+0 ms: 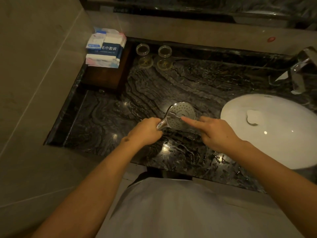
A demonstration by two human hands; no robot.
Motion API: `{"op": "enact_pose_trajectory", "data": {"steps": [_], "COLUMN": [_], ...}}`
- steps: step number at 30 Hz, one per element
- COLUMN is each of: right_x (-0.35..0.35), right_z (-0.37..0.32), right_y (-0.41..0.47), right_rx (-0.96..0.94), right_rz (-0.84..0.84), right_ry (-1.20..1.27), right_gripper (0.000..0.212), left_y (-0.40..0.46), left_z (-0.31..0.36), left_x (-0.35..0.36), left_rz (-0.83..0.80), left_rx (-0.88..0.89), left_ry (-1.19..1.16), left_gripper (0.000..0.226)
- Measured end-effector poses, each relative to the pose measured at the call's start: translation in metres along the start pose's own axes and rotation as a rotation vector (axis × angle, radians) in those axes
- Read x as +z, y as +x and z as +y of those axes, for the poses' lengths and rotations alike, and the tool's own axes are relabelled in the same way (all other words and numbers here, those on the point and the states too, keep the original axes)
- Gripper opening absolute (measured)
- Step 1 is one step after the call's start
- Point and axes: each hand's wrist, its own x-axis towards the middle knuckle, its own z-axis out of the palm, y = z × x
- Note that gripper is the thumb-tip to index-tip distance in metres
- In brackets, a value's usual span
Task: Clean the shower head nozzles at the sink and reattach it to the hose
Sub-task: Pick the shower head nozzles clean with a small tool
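Left hand (145, 130) round chrome shower head (180, 115), perforated face up.

We are facing a dark veined marble counter (171, 86) under dim light, beige tiled wall (34, 74) running at nine o'clock, mirror (205, 6) at twelve.

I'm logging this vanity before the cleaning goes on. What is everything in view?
shower head: 1, chrome, over the countertop, nozzle face up
countertop: 1, black marble, wet near the front
sink basin: 1, white, right
faucet: 1, chrome, behind the basin
glasses: 2, clear, at the back
towel packs: stack, white and blue, on a dark tray
left hand: grips the handle
right hand: forefinger on the nozzle face
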Motion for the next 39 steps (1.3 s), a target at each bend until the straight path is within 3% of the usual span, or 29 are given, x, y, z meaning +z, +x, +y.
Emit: {"op": "enact_pose_trajectory", "data": {"steps": [11, 14, 18, 22, 26, 33, 36, 39], "right_x": [0.01, 0.008, 0.013, 0.015, 0.018, 0.0, 0.005, 0.019], "right_z": [-0.002, 0.004, -0.002, -0.008, -0.01, -0.025, -0.039, -0.062], "right_y": [0.002, -0.006, -0.006, 0.001, -0.009, 0.01, 0.006, -0.003], "right_rx": [0.063, 0.084, 0.095, 0.114, 0.172, 0.312, 0.345, 0.224], "right_rz": [-0.019, -0.041, -0.039, -0.006, -0.003, 0.215, 0.133, -0.031], "right_ry": [0.124, 0.085, 0.112, 0.148, 0.17, 0.191, 0.224, 0.151], "right_gripper": [0.085, 0.083, 0.089, 0.086, 0.08, 0.059, 0.063, 0.068], "left_y": [0.001, -0.001, -0.004, -0.007, -0.01, -0.015, -0.013, -0.012], "left_z": [-0.001, -0.008, -0.006, -0.006, -0.017, -0.008, -0.013, -0.018], "left_x": [0.009, 0.009, 0.011, 0.011, 0.003, 0.011, 0.01, 0.015], "left_rz": [-0.022, -0.043, -0.073, -0.06, -0.046, -0.172, -0.182, -0.216], "left_rx": [-0.008, -0.043, -0.039, -0.064, -0.105, -0.151, -0.176, -0.2], "left_ry": [-0.043, -0.116, -0.103, -0.188, -0.243, -0.415, -0.448, -0.447], "left_gripper": [0.019, 0.005, 0.008, 0.005, 0.016, 0.013, 0.011, 0.006]}}
